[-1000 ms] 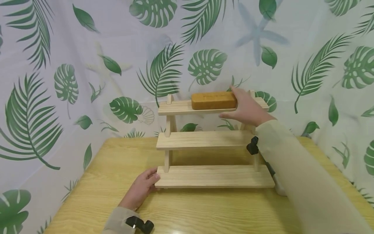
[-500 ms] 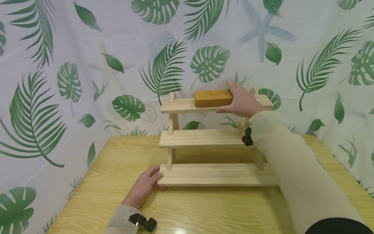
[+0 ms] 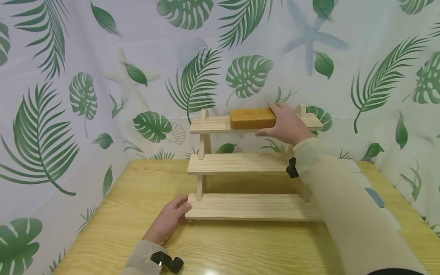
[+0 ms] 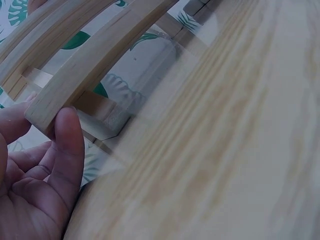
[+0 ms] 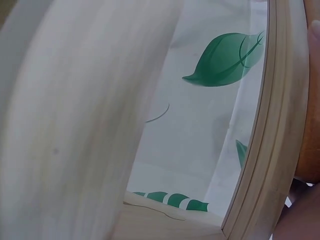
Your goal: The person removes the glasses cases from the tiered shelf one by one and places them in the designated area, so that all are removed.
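A three-tier wooden display stand [image 3: 240, 162] stands on the wood-grain table. My left hand [image 3: 168, 219] pinches the left end of its bottom plank; in the left wrist view, the hand [image 4: 40, 175] has its thumb and fingers on either side of the plank end [image 4: 55, 105]. On the top tier lies an orange-brown block [image 3: 252, 118] with rounded edges and faint marks on its upper face. My right hand [image 3: 288, 124] grips the block's right end, thumb in front and fingers behind. The right wrist view shows only a strip of the block [image 5: 307, 150] beyond a plank.
Several pale flat objects [image 3: 359, 179] and a blue-grey one [image 3: 374, 197] lie on the table's right side, partly behind my right sleeve [image 3: 354, 214]. A leaf-print cloth [image 3: 137, 46] hangs close behind the stand and along both sides.
My right hand has shifted slightly left and covers more of the block's right end. The left hand stays on the bottom plank. The head view has shifted a little.
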Available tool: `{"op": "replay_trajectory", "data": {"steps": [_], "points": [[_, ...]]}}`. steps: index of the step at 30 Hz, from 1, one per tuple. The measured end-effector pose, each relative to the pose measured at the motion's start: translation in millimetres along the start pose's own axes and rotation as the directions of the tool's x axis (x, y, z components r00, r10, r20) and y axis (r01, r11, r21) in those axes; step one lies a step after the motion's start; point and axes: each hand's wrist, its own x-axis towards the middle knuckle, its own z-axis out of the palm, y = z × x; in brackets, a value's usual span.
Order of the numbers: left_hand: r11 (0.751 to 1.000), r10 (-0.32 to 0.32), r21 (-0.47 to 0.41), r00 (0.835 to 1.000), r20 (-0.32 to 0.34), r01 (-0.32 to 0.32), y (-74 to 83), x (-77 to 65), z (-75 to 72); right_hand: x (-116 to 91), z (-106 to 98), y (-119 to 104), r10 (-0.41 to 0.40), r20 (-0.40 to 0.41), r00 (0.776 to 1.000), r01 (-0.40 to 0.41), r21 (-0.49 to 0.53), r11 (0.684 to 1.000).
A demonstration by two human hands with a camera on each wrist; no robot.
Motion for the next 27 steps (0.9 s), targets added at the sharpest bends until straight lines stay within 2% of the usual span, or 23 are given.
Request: {"op": "replay_trajectory", "data": {"steps": [11, 21, 27], "points": [[1.0, 0.002, 0.013, 1.0, -0.014, -0.002, 1.5, 0.0, 0.9, -15, -1, -2, -0.041, -0.05, 0.998, 0.039, -0.045, 0.998], [1.0, 0.01, 0.01, 1.0, 0.022, -0.01, 1.1, 0.4, 2.3, -29, -4, -3, -0.057, -0.053, 0.997, 0.053, -0.072, 0.996], [1.0, 0.019, 0.023, 0.999, 0.027, -0.02, -0.7, -0.4, 0.6, -51, -7, -14, -0.077, -0.063, 0.995, 0.064, -0.179, 0.982]]}}
